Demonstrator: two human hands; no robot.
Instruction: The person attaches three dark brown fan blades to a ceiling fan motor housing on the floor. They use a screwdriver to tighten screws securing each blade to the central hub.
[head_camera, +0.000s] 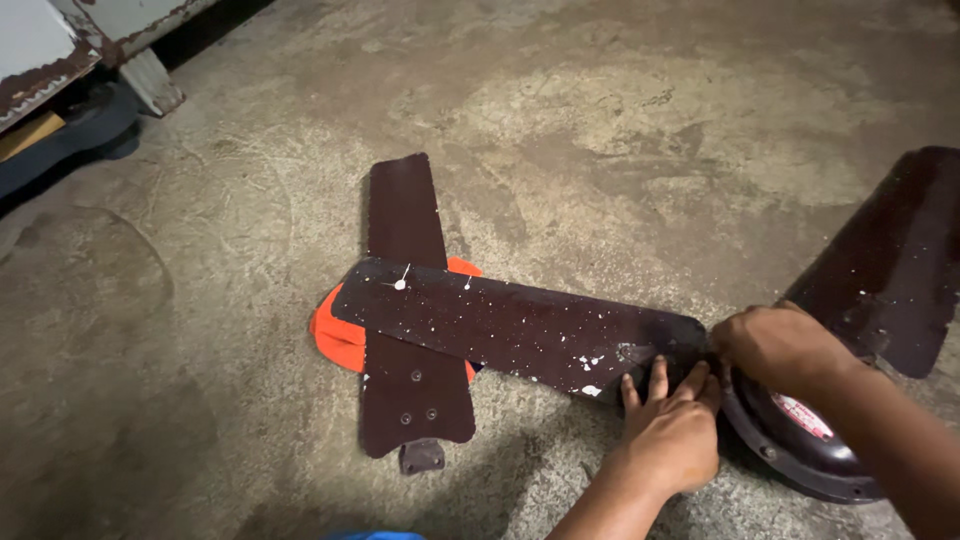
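Observation:
A dark brown ceiling fan lies on the concrete floor. Its round motor housing (800, 445) sits at the lower right. One paint-speckled blade (500, 320) reaches left from the housing. My left hand (668, 430) presses flat on that blade's inner end, fingers spread. My right hand (775, 345) is curled over the joint where the blade meets the housing; what its fingers grip is hidden. A second blade (890, 260) sticks out toward the upper right. A loose blade (408, 300) with a metal bracket end lies crosswise under the speckled blade.
An orange cloth (335, 335) lies under the crossed blades. A rusty white metal cabinet (60, 50) on a leg stands at the upper left, with a dark object beneath it. A blue scrap (375, 536) shows at the bottom edge.

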